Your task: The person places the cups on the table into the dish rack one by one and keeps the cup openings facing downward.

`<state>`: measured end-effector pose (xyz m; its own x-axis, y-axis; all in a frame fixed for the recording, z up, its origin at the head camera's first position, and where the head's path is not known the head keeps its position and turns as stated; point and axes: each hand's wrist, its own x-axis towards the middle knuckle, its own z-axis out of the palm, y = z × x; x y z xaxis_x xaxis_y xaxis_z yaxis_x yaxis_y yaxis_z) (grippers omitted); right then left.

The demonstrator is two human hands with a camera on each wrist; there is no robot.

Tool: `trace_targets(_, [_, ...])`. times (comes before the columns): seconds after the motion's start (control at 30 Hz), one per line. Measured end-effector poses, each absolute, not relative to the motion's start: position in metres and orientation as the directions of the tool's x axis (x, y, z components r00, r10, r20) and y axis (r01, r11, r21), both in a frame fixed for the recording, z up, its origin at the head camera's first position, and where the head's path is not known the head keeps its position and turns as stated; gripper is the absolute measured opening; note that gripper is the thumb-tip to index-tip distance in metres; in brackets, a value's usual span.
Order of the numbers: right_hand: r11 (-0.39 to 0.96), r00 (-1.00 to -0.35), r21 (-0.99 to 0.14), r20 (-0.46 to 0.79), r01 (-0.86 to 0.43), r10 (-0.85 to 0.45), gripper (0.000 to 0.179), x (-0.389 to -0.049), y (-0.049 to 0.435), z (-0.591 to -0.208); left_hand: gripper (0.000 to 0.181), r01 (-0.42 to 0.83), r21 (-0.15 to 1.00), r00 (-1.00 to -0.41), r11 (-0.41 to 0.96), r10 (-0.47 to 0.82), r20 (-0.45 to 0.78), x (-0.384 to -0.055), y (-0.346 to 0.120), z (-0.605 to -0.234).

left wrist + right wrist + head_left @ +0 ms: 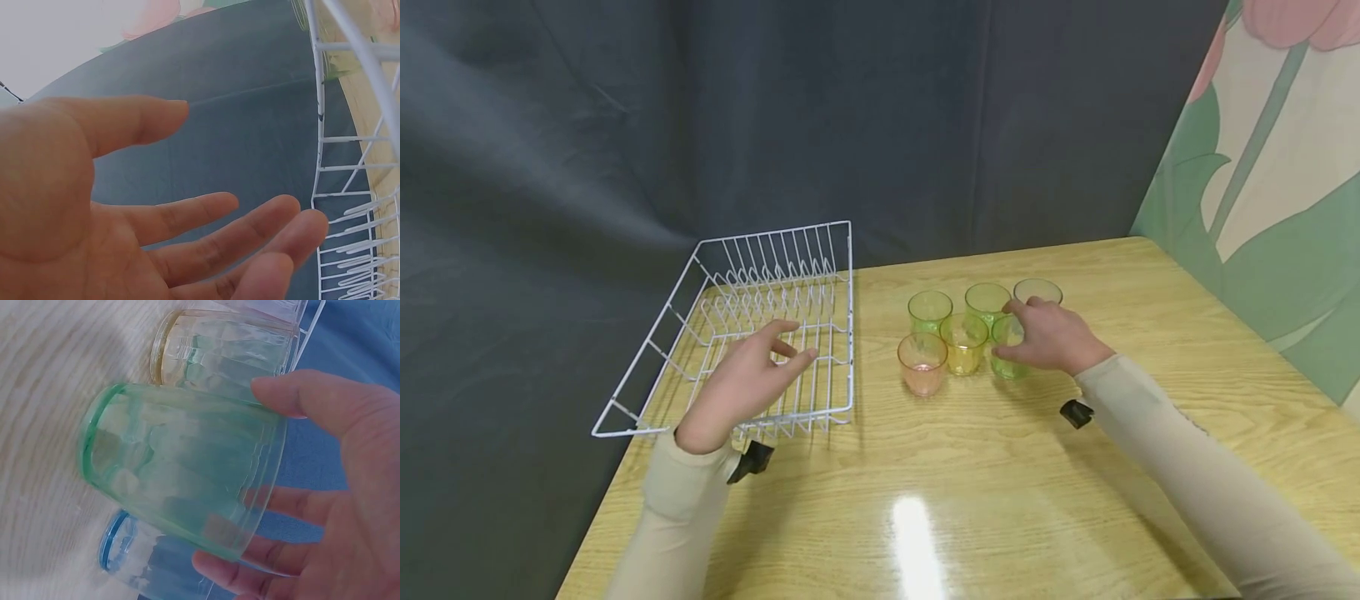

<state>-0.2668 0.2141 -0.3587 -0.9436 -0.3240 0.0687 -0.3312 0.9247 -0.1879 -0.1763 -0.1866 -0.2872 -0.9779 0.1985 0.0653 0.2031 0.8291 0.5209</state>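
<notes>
My right hand (1056,337) holds a clear green glass (181,462) near its rim, thumb on one side and fingers on the other. That glass stands at the front right of a cluster of glasses on the table. Beside it is a yellow glass (965,354), then a pink glass (922,375) at the front left. Behind them stand two more green glasses, one at the left (930,312) and one in the middle (987,302), and a bluish glass (1037,292), partly hidden by my hand. My left hand (741,383) hovers over the front of the white wire dish rack (851,333), fingers relaxed and holding nothing.
The rack stands on the left of the wooden table (985,483), with rows of plate loops (775,275) at its back. A dark curtain (917,125) hangs behind the table, and a flower-patterned wall (1262,208) runs along the right.
</notes>
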Motion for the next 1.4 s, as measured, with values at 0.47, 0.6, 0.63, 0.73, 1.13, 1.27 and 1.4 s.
trace_targets(0.47, [0.923, -0.945, -0.203, 0.077, -0.327, -0.318, 0.071, -0.263, 0.218, -0.347, 0.061, 0.212, 0.545, -0.974, 0.812, 0.219, 0.052, -0.178, -0.178, -0.283])
trace_targets(0.6, [0.917, -0.939, -0.205, 0.111, -0.341, -0.325, 0.066, -0.26, 0.217, -0.339, 0.061, 0.216, 0.549, -0.973, 0.807, 0.224, 0.054, -0.179, -0.177, -0.28])
trace_targets(0.63, [0.916, -0.938, -0.205, 0.118, -0.345, -0.327, 0.064, -0.259, 0.217, -0.337, 0.06, 0.221, 0.552, -0.972, 0.804, 0.229, 0.055, -0.179, -0.177, -0.28])
trace_targets(0.73, [0.913, -0.935, -0.205, 0.127, -0.352, -0.332, 0.06, -0.256, 0.216, -0.334, 0.059, 0.224, 0.563, -0.97, 0.795, 0.236, 0.054, -0.179, -0.176, -0.282])
trace_targets(1.13, [0.907, -0.923, -0.207, 0.197, -0.367, -0.329, 0.056, -0.243, 0.211, -0.322, 0.048, 0.273, 0.593, -0.959, 0.758, 0.261, 0.107, -0.172, -0.167, -0.287])
trace_targets(1.27, [0.909, -0.923, -0.211, 0.226, -0.359, -0.312, 0.056, -0.237, 0.211, -0.316, 0.045, 0.291, 0.603, -0.954, 0.743, 0.271, 0.127, -0.171, -0.164, -0.287])
trace_targets(1.4, [0.905, -0.917, -0.227, 0.266, -0.359, -0.297, 0.057, -0.233, 0.209, -0.311, 0.04, 0.318, 0.615, -0.945, 0.722, 0.292, 0.147, -0.17, -0.158, -0.288])
